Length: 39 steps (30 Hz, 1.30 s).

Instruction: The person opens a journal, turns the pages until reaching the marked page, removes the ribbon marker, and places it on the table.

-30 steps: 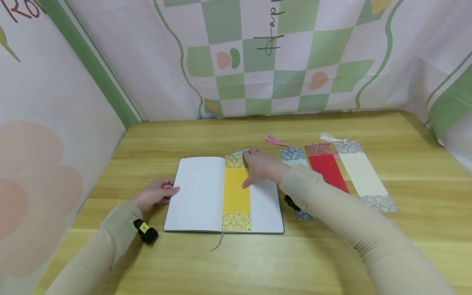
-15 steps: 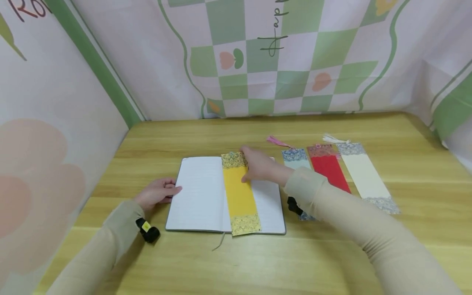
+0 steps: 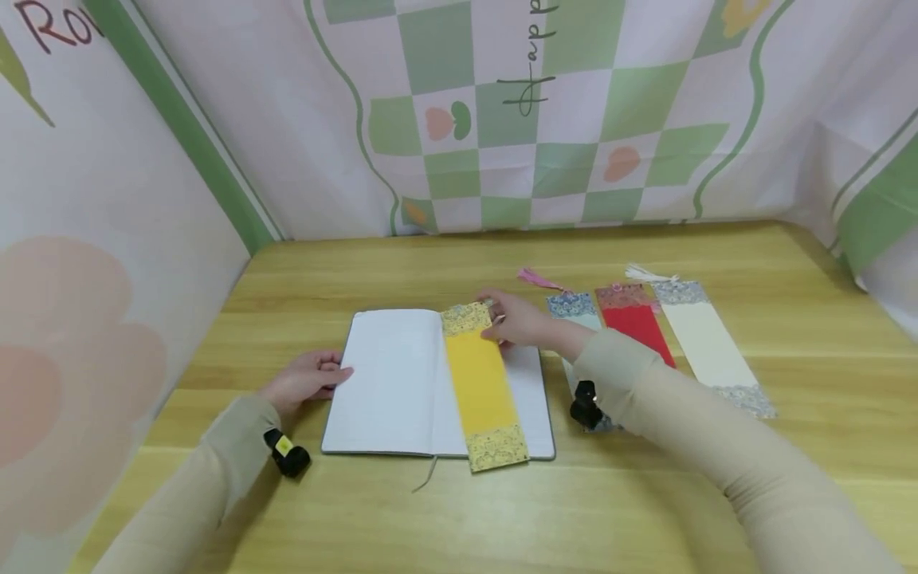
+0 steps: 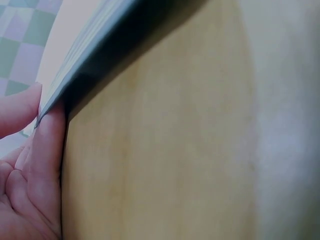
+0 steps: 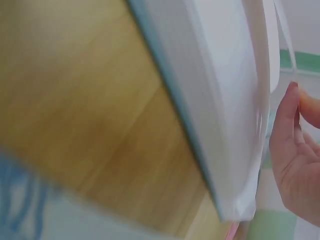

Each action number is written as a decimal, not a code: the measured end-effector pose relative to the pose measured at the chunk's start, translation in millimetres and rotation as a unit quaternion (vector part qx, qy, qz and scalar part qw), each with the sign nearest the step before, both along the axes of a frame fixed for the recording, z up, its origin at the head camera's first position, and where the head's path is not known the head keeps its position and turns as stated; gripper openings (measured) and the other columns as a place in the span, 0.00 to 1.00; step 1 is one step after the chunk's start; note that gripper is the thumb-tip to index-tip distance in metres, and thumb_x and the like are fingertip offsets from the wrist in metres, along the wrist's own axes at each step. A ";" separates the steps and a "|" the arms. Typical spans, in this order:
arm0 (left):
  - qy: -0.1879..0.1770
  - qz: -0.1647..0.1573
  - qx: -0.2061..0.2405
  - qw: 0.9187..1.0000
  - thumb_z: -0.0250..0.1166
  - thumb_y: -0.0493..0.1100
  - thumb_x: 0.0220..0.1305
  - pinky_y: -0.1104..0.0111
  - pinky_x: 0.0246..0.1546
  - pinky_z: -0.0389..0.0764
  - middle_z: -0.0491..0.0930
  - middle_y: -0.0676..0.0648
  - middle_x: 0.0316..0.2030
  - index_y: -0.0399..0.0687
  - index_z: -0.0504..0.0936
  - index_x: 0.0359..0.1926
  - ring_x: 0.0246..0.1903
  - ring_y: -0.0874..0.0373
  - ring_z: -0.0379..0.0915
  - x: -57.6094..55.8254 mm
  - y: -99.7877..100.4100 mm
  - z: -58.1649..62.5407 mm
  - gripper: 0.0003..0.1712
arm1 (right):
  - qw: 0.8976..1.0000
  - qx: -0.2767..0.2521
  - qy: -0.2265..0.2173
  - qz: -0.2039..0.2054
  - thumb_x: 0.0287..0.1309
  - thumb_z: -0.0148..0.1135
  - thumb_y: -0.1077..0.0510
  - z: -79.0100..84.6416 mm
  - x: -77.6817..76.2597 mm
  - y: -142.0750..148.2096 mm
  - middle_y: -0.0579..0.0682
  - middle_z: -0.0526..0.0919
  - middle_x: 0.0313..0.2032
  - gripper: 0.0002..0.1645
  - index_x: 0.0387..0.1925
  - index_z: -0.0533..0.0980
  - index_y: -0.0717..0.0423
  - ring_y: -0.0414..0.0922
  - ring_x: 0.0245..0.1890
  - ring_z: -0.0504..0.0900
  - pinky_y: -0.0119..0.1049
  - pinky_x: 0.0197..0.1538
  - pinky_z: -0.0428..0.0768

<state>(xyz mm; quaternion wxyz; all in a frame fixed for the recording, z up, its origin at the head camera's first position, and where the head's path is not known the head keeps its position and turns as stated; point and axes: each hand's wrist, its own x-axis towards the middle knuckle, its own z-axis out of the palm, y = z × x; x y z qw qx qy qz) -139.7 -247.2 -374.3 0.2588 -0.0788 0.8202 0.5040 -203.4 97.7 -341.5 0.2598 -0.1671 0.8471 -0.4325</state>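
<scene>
An open notebook point(image 3: 390, 383) with white lined pages lies on the table, a thin ribbon point(image 3: 427, 474) trailing from its spine. My left hand point(image 3: 304, 376) holds its left edge. In the left wrist view the thumb point(image 4: 20, 110) is on the page side and a finger point(image 4: 49, 145) is under the dark cover. Between thumb and fingers my right hand point(image 3: 519, 320) pinches a yellow bookmark point(image 3: 476, 387) by its upper right edge. The bookmark, patterned at both ends, slants over the right page, its lower end past the notebook's bottom edge. The right wrist view shows it edge-on.
To the right lie a pale blue bookmark point(image 3: 582, 321) with a pink tassel point(image 3: 536, 279), a red bookmark point(image 3: 641, 328) and a cream bookmark point(image 3: 706, 343) with a white tassel point(image 3: 645, 273). My right forearm partly covers them. A printed curtain point(image 3: 502, 159) hangs behind the wooden table point(image 3: 358, 518).
The yellow bookmark has come off its upright position along the spine, tilted, and shifted right and toward me with my right hand. My left hand stays at the notebook's edge.
</scene>
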 end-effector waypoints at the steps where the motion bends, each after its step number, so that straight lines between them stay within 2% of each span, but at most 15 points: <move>1: 0.000 0.001 0.000 1.000 0.58 0.44 0.68 0.73 0.34 0.76 0.66 0.54 0.26 0.37 0.66 0.47 0.31 0.63 0.66 0.4 -0.1 -0.3 0.16 | 1.000 -0.007 -0.002 -0.004 0.60 0.58 0.68 -0.1 -1.3 4.3 0.55 0.73 0.36 0.38 0.69 0.54 0.59 0.44 0.29 0.77 0.36 0.35 0.82; 6: -0.001 0.004 -0.001 1.000 0.58 0.44 0.68 0.73 0.35 0.76 0.67 0.55 0.26 0.37 0.66 0.49 0.33 0.63 0.67 1.8 -1.0 -0.5 0.17 | 0.999 -0.037 0.000 -0.022 0.61 0.56 0.68 3.8 -11.1 30.6 0.49 0.70 0.27 0.38 0.69 0.51 0.62 0.42 0.24 0.74 0.39 0.36 0.81; 11: 0.002 -0.001 -0.004 1.000 0.57 0.44 0.68 0.72 0.34 0.75 0.65 0.54 0.25 0.39 0.66 0.45 0.32 0.62 0.65 2.5 -2.6 -0.8 0.14 | 0.997 -0.040 -0.005 -0.059 0.63 0.55 0.67 14.5 -18.7 62.8 0.48 0.70 0.31 0.37 0.69 0.50 0.61 0.40 0.28 0.74 0.40 0.38 0.80; 14: 0.001 -0.001 -0.008 1.000 0.58 0.45 0.68 0.72 0.34 0.76 0.66 0.54 0.26 0.37 0.66 0.47 0.33 0.62 0.66 3.0 -2.6 -0.9 0.16 | 0.997 -0.027 0.005 -0.078 0.64 0.54 0.65 24.0 -21.6 83.4 0.49 0.71 0.33 0.38 0.70 0.49 0.60 0.39 0.29 0.75 0.39 0.39 0.80; 18: -0.002 0.007 -0.008 1.000 0.58 0.45 0.68 0.73 0.36 0.77 0.69 0.54 0.29 0.34 0.65 0.54 0.34 0.62 0.67 3.1 -1.8 -0.4 0.22 | 0.994 -0.025 0.014 -0.108 0.65 0.54 0.63 36.8 -24.3 111.4 0.48 0.72 0.33 0.37 0.70 0.48 0.57 0.39 0.24 0.72 0.38 0.31 0.78; 21: -0.003 0.008 -0.007 1.000 0.58 0.45 0.68 0.73 0.36 0.77 0.69 0.54 0.30 0.33 0.65 0.55 0.34 0.62 0.67 2.8 -1.1 0.2 0.23 | 0.991 -0.022 0.029 -0.125 0.65 0.54 0.64 44.9 -24.7 133.5 0.44 0.72 0.31 0.37 0.70 0.49 0.58 0.39 0.22 0.72 0.36 0.29 0.78; 26: -0.002 0.003 -0.006 1.000 0.58 0.45 0.68 0.73 0.36 0.77 0.69 0.53 0.30 0.34 0.65 0.53 0.34 0.62 0.67 1.3 -1.4 0.1 0.21 | 0.988 0.023 0.076 -0.129 0.65 0.53 0.66 58.7 -27.6 175.2 0.39 0.75 0.30 0.39 0.71 0.46 0.62 0.32 0.28 0.77 0.30 0.35 0.82; 32: -0.007 0.013 -0.014 1.000 0.59 0.46 0.67 0.73 0.36 0.77 0.70 0.53 0.31 0.35 0.66 0.55 0.34 0.62 0.67 -0.5 -2.1 0.2 0.23 | 0.982 0.076 0.090 -0.150 0.66 0.52 0.63 76.9 -37.3 236.4 0.37 0.75 0.33 0.41 0.72 0.42 0.61 0.28 0.29 0.77 0.28 0.35 0.81; 36: -0.008 0.009 -0.012 1.000 0.58 0.46 0.68 0.73 0.35 0.76 0.68 0.53 0.29 0.36 0.66 0.51 0.33 0.61 0.66 -0.4 -2.9 0.9 0.20 | 0.972 0.108 0.090 -0.188 0.67 0.52 0.56 80.1 -43.8 281.6 0.35 0.73 0.34 0.44 0.73 0.39 0.56 0.25 0.28 0.75 0.27 0.34 0.81; 37: -0.008 0.009 -0.010 1.000 0.58 0.45 0.68 0.73 0.35 0.76 0.68 0.53 0.28 0.36 0.66 0.50 0.33 0.61 0.66 -0.3 -3.0 1.2 0.19 | 0.970 0.117 0.091 -0.192 0.67 0.52 0.55 79.5 -44.1 292.0 0.40 0.74 0.36 0.44 0.73 0.38 0.56 0.25 0.28 0.74 0.29 0.33 0.81; 39: -0.007 0.006 -0.007 1.000 0.58 0.45 0.68 0.73 0.34 0.76 0.67 0.53 0.27 0.37 0.66 0.49 0.32 0.61 0.66 -0.5 -3.5 1.2 0.18 | 0.968 0.135 0.088 -0.194 0.68 0.50 0.53 76.3 -45.0 311.0 0.40 0.74 0.35 0.45 0.73 0.37 0.58 0.24 0.27 0.73 0.30 0.33 0.81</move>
